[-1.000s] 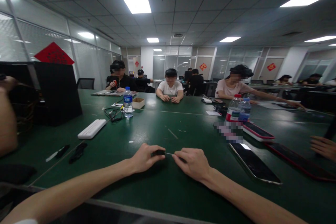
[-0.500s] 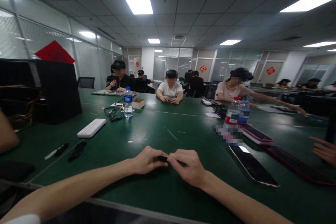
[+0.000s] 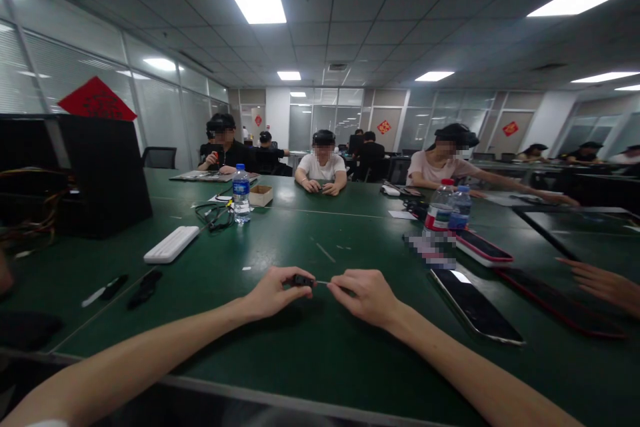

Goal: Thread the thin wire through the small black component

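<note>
My left hand (image 3: 273, 291) pinches a small black part (image 3: 301, 279) just above the green table (image 3: 310, 353). A thin pale strip (image 3: 324, 282) runs from that part to my right hand (image 3: 364, 295), whose fingers are curled shut on its other end. The two hands sit a little apart at the centre of the head view, forearms resting toward the near table edge.
A phone (image 3: 475, 307) and a red-cased tablet (image 3: 555, 303) lie to the right, near another person's hand (image 3: 603, 283). Left are a white case (image 3: 171, 244), black tools (image 3: 145, 287), a black box (image 3: 100, 173). Water bottles (image 3: 241, 194) and seated people are farther back.
My hands came together half a second ago, then drew apart again, so the thin strip shows between them once more. The view shifted slightly.
</note>
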A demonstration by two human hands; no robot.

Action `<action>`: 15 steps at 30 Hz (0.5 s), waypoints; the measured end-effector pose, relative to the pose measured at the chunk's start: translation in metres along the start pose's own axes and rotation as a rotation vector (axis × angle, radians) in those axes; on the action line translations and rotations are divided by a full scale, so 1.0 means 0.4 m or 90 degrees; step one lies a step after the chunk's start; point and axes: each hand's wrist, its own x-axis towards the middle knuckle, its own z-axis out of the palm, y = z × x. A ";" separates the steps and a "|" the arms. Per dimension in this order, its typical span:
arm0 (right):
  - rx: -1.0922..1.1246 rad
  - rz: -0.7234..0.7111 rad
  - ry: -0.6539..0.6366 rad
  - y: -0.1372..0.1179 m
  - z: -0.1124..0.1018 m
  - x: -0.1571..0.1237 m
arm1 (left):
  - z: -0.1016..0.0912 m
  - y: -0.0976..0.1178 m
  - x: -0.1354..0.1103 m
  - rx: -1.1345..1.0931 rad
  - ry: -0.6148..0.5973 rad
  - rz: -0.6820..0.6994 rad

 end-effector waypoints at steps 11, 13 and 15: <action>-0.079 0.005 -0.060 -0.007 -0.011 0.000 | 0.000 -0.008 0.001 0.024 0.003 -0.003; -0.100 0.017 -0.074 -0.015 -0.012 0.002 | 0.001 -0.012 0.000 0.049 0.001 -0.015; -0.115 0.029 -0.093 -0.023 -0.010 0.002 | 0.003 -0.016 0.000 0.073 -0.009 -0.029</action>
